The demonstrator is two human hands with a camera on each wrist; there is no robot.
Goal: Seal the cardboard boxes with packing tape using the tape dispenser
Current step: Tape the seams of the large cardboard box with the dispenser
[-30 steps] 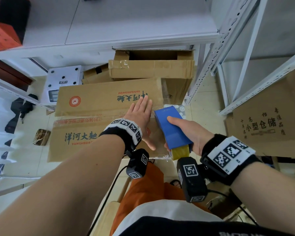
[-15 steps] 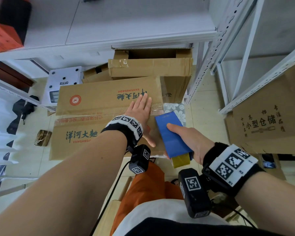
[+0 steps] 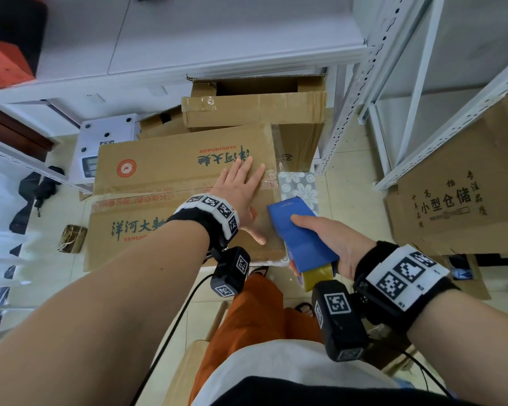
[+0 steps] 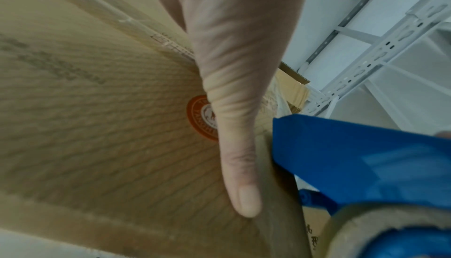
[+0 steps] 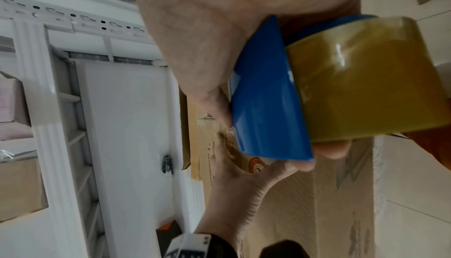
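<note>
A brown cardboard box (image 3: 165, 177) with blue Chinese lettering lies in front of me, its two top flaps meeting at a middle seam. My left hand (image 3: 241, 194) presses flat on the flaps near the box's right end, fingers straight, thumb (image 4: 241, 175) stretched along the cardboard. My right hand (image 3: 329, 241) grips a blue tape dispenser (image 3: 299, 235) with a roll of yellowish-brown tape (image 5: 366, 80), held just off the box's right edge beside the left thumb. Clear tape runs over the seam at the right end (image 3: 272, 180).
An open cardboard box (image 3: 255, 112) stands behind the sealed one, under a white shelf (image 3: 188, 39). White metal racking (image 3: 349, 112) rises at the right with another printed box (image 3: 452, 200) under it. A white appliance (image 3: 100, 142) sits at the left. My orange-clad legs are below.
The right hand has drawn the dispenser toward me and to the right, off the box's right end. The left hand stays pressed on the flaps.
</note>
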